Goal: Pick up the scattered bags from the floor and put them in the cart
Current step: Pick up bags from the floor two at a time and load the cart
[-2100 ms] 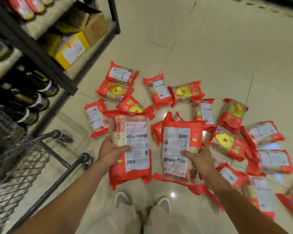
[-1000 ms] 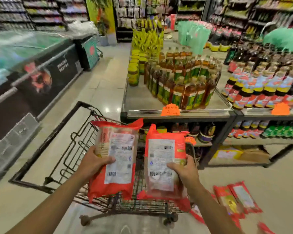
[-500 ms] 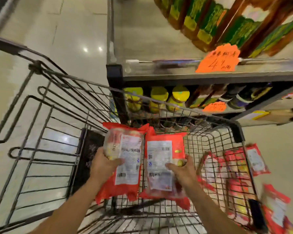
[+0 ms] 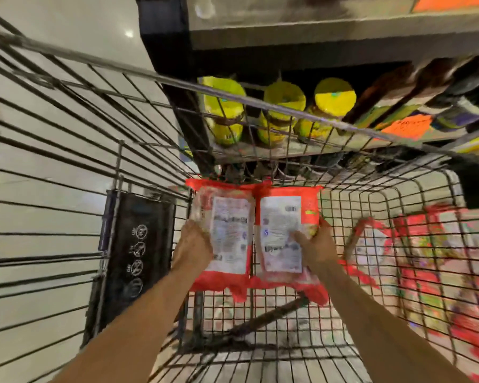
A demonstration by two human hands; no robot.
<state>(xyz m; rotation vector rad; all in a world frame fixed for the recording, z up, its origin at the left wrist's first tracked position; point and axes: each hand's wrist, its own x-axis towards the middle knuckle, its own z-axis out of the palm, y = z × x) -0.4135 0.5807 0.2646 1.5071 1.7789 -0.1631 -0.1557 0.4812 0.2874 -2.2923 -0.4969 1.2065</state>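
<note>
left grip (image 4: pixel 192 246) clasps the left bag (image 4: pixel 228 233), right grip (image 4: pixel 315 246) the right bag (image 4: pixel 281 230), side by side mid-frame, low in the cart (image 4: pixel 385 200) for release.

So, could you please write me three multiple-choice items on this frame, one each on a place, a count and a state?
1. Where are the two red bags being held?
A. On the floor
B. Within the cart walls
C. On the shelf

2. How many yellow-lidded jars show behind the cart?
A. Two
B. Three
C. Five

3. What is the left hand doing?
A. Hanging empty
B. Pushing the cart
C. Gripping a bag

Answers:
1 B: both are held above its wire bottom, the right bag in the right hand.
2 B: three yellow lids stand in a row beyond the wire.
3 C: its fingers curl round the left bag.
</note>
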